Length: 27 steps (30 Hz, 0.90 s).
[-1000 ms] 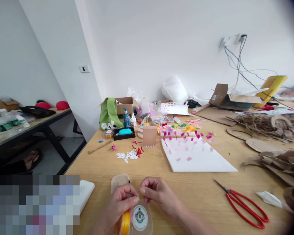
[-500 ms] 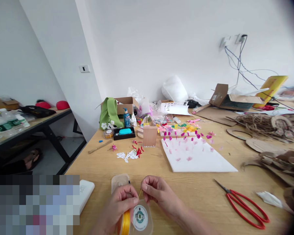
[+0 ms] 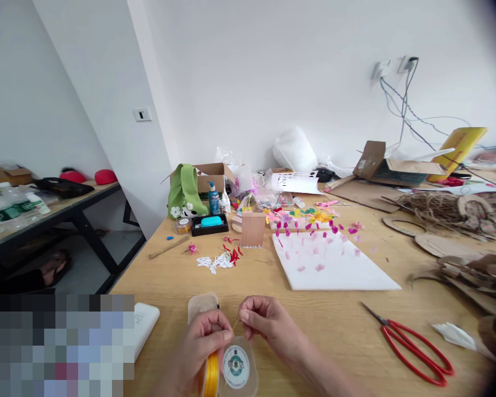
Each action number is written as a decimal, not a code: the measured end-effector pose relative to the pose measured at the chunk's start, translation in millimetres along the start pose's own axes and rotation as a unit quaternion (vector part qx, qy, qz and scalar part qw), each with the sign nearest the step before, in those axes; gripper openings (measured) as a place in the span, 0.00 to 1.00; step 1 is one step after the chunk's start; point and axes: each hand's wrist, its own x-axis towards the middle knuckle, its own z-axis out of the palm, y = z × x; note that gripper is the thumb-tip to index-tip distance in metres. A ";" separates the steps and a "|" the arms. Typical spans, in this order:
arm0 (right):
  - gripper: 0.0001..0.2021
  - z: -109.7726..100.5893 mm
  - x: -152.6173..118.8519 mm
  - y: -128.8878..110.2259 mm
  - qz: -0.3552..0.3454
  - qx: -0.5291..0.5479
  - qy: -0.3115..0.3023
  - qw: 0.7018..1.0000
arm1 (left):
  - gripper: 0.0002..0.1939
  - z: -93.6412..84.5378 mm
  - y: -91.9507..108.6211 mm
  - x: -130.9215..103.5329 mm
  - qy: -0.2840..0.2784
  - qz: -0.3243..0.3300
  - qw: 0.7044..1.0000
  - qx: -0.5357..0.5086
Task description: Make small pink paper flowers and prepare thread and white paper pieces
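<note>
Closed around a spool of yellow thread point(image 3: 211, 375) is my left hand point(image 3: 209, 337), at the bottom centre. A short length of the thread runs up to my right hand point(image 3: 264, 322), whose thumb and forefinger pinch it. Just under my hands lies a clear plastic case point(image 3: 252, 380) with a round white and green label point(image 3: 236, 366). Behind my left hand, part of another translucent lid or case point(image 3: 202, 302) shows. Red-handled scissors point(image 3: 415, 344) rest on the table to the right, blades pointing away.
A white foam board point(image 3: 339, 270) carries pink flower pieces on thin stems. White and red petals point(image 3: 221, 260) lie near a small wooden block point(image 3: 252, 230). A white power bank point(image 3: 146, 325) is at the left edge, cardboard and twine point(image 3: 434, 209) at the right.
Both hands stay nearly in place, with the thread still between them. Nothing on the table has moved visibly.
</note>
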 end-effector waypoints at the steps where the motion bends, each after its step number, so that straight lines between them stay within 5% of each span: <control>1: 0.20 0.2 -0.1 -0.6 -0.001 -0.004 -0.007 1.000 | 0.16 -0.7 -0.8 0.3 -0.003 0.001 1.000 -0.001; 16: 0.25 4.3 -3.1 -1.4 0.023 0.096 -0.060 0.993 | 0.17 0.0 0.9 0.6 -0.012 0.021 1.000 0.013; 21: 0.22 4.2 -1.8 4.4 0.016 0.071 -0.078 0.994 | 0.17 -0.1 1.2 1.6 -0.017 0.018 1.000 -0.017; 27: 0.12 8.0 -0.3 4.9 -0.039 0.024 -0.031 0.999 | 0.16 3.8 1.9 -1.6 -0.025 0.013 0.999 -0.036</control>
